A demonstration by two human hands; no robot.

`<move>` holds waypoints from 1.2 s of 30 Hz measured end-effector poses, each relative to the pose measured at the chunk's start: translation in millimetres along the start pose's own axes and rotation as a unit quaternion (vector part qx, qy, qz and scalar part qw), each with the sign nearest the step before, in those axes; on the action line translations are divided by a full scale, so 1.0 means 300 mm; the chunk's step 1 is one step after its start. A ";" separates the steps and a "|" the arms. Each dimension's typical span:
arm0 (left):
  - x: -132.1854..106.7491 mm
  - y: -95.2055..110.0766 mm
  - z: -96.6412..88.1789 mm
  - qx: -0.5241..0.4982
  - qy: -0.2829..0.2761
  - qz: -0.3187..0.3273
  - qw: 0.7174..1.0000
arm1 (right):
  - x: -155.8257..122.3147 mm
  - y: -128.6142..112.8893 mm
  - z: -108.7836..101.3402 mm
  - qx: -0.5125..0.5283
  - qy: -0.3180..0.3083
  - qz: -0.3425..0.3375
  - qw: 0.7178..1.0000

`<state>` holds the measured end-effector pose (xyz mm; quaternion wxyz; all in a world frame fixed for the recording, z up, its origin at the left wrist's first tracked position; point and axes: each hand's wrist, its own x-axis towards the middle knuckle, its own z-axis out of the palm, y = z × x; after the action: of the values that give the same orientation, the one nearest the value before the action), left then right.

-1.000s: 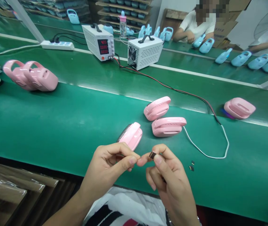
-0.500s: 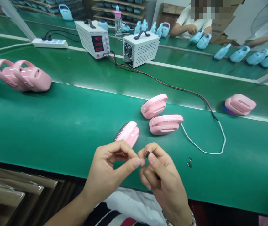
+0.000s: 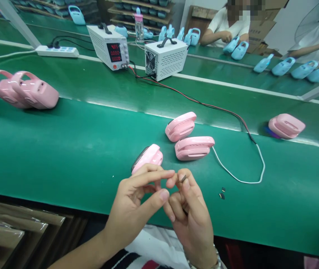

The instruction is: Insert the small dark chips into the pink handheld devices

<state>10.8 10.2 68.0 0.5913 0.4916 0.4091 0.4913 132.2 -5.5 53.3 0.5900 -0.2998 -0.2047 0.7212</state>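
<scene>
Hands drifted up-left since prior frame. R hand (image 3: 188, 213) pinches tiny dark chip (image 3: 183, 178) at fingertips; L hand (image 3: 137, 201) fingers half-spread, thumb touching R. Nearest pink shell (image 3: 147, 157) lies just beyond, up-left, long axis diagonal.

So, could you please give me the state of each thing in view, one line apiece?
small dark part: pinched in right hand fingertips.
left hand: fingers loosely curled beside the part; contact unclear.
nearest pink casing: lying on green belt.
power supply: on, red digits lit.
white cable: loose, curved on belt.
</scene>
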 end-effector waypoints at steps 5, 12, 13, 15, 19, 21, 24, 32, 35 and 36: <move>0.004 -0.012 0.040 -0.251 -0.059 -0.122 0.958 | -0.026 0.032 0.004 -0.050 0.006 -0.143 0.988; -0.019 -0.010 0.066 -0.269 -0.042 -0.099 0.957 | -0.046 0.052 0.002 -0.088 0.012 -0.222 0.971; -0.021 -0.016 0.070 -0.254 -0.032 -0.082 0.963 | -0.049 0.055 0.002 -0.101 0.025 -0.222 0.969; -0.020 -0.026 0.070 -0.202 -0.009 -0.031 0.979 | -0.053 0.058 -0.001 -0.119 0.048 -0.210 0.969; 0.005 -0.009 0.030 -0.041 0.010 0.103 0.994 | -0.058 0.039 -0.011 -0.114 0.032 -0.149 0.982; 0.023 0.015 -0.001 0.033 -0.010 0.135 0.990 | -0.060 0.021 -0.012 -0.099 0.021 -0.100 0.990; 0.039 0.041 -0.037 0.076 -0.031 0.126 0.989 | -0.061 0.000 -0.010 -0.092 0.029 -0.033 0.995; 0.013 0.040 -0.085 0.152 0.035 0.186 0.970 | -0.012 -0.021 -0.025 0.015 -0.018 0.091 0.996; 0.031 0.068 -0.129 0.240 -0.091 0.265 0.929 | 0.008 -0.045 -0.032 0.076 -0.053 0.220 0.971; 0.041 0.081 -0.146 0.267 -0.151 0.273 0.912 | 0.014 -0.053 -0.036 0.090 -0.070 0.267 0.957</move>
<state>-33.5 30.9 83.9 0.3355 0.7920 0.2804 0.4260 150.4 1.5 54.9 0.3845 -0.2379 -0.0919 0.8872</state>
